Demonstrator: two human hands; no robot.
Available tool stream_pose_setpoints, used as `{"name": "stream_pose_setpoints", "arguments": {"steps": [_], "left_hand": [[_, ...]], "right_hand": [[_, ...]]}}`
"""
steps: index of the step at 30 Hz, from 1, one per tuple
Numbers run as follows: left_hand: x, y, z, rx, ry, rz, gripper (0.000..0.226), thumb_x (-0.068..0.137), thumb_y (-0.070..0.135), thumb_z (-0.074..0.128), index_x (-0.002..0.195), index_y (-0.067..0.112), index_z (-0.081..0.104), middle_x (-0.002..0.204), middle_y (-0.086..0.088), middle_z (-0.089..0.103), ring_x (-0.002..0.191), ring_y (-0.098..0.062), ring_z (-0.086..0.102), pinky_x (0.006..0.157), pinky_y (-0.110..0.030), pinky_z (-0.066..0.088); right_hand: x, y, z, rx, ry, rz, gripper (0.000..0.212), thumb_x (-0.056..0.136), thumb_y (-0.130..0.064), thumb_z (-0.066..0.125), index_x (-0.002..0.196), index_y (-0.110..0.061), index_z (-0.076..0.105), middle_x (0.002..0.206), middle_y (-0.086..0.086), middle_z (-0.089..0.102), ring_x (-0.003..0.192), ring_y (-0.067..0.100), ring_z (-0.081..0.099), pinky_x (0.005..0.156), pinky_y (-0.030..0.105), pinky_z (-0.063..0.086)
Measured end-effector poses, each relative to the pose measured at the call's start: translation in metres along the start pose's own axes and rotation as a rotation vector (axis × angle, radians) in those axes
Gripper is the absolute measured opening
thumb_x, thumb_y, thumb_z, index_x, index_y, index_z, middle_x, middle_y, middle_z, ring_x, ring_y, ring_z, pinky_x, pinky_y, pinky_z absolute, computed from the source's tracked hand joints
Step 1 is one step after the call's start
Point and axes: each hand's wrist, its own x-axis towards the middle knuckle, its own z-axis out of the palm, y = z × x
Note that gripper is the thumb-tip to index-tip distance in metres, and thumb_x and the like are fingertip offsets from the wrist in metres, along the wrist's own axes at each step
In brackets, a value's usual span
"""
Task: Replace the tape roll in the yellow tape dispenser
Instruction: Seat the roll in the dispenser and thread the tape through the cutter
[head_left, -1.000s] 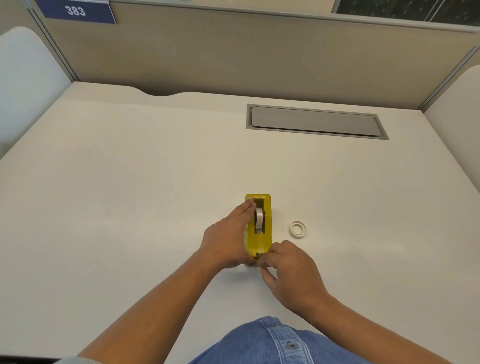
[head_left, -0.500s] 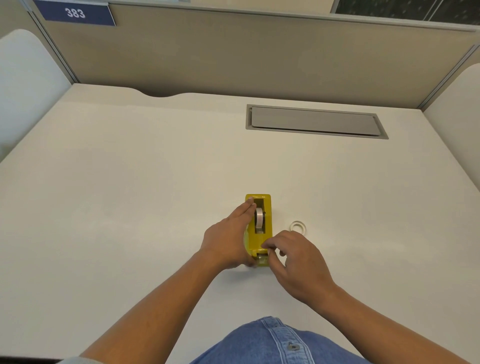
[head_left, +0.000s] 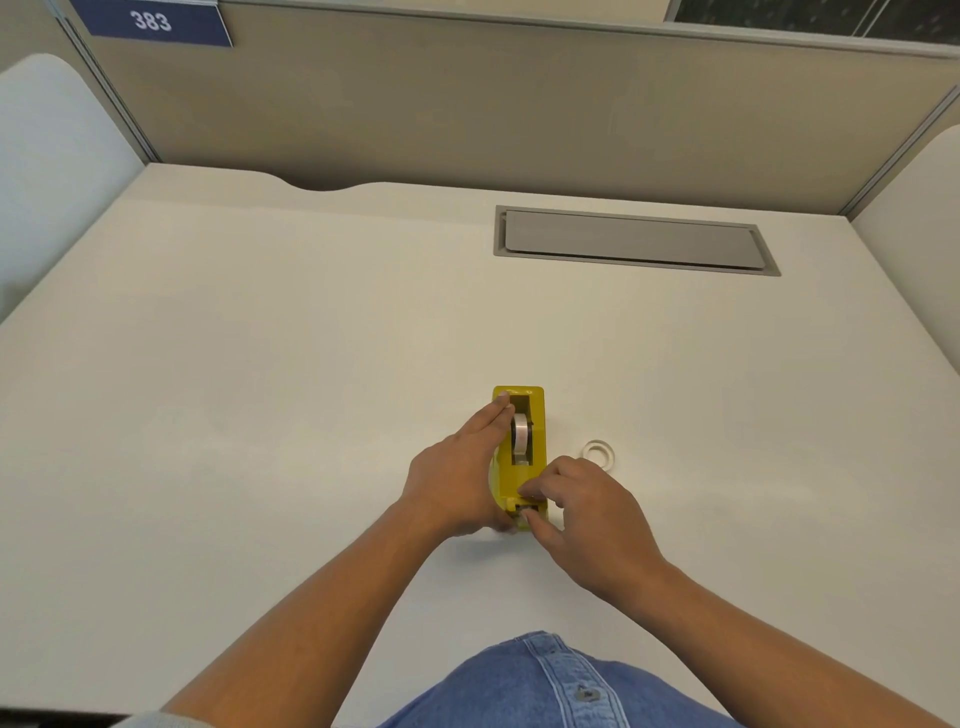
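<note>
Looking down from the head camera, the yellow tape dispenser (head_left: 535, 457) stands lengthwise on the pale bench (head_left: 260, 415), its cutter end nearest the person. A tape roll (head_left: 521, 433) sits upright in its open well. The left hand (head_left: 457, 480) lies flat against the dispenser's left side, its fingers (head_left: 493, 415) stretched out and close together along the yellow wall, the fingertips reaching almost to the far end; the thumb curls under at the near corner, so the hand braces the body rather than closing round it. The right hand (head_left: 587, 514) is at the cutter end, fingers bent and drawn narrow, the forefinger tip on top of the dispenser just behind the cutter and the thumb tip at the cutter's front edge. Whether a strip of tape is pinched between them cannot be told. A second, whitish tape ring (head_left: 599, 453) lies flat on the bench just to the right of the dispenser, apart from it and just beyond the right hand's knuckles. Farther back a grey cable hatch (head_left: 634, 241) is set into the bench, well apart from the hands. A blue sign reading 383 (head_left: 153, 22) hangs on the partition at the upper left. Denim cloth (head_left: 545, 686) shows at the bottom edge.
</note>
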Motion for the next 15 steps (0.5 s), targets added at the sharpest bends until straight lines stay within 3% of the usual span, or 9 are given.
{"name": "stream_pose_setpoints", "arguments": {"steps": [5,15], "left_hand": [[0.0004,-0.0008,0.0004,-0.006,0.003,-0.003,0.134,0.048,0.062,0.084,0.151,0.038,0.003,0.162,0.025,0.002,0.137,-0.009,0.04,0.085,-0.031,0.051],[0.0012,-0.0033,0.0036,-0.03,0.025,0.005,0.134,0.045,0.066,0.082,0.15,0.041,0.005,0.16,0.028,0.002,0.137,-0.005,0.039,0.083,-0.029,0.05]], "right_hand": [[-0.001,0.0006,0.0002,0.0,0.022,-0.008,0.028,0.082,-0.037,0.074,0.108,-0.028,0.069,0.101,-0.009,0.069,0.075,0.001,0.044,0.064,0.003,0.024],[-0.003,0.004,0.0042,0.021,0.053,-0.011,0.038,0.07,-0.031,0.085,0.102,-0.026,0.065,0.09,-0.008,0.071,0.066,0.001,0.044,0.061,0.001,0.024]]}}
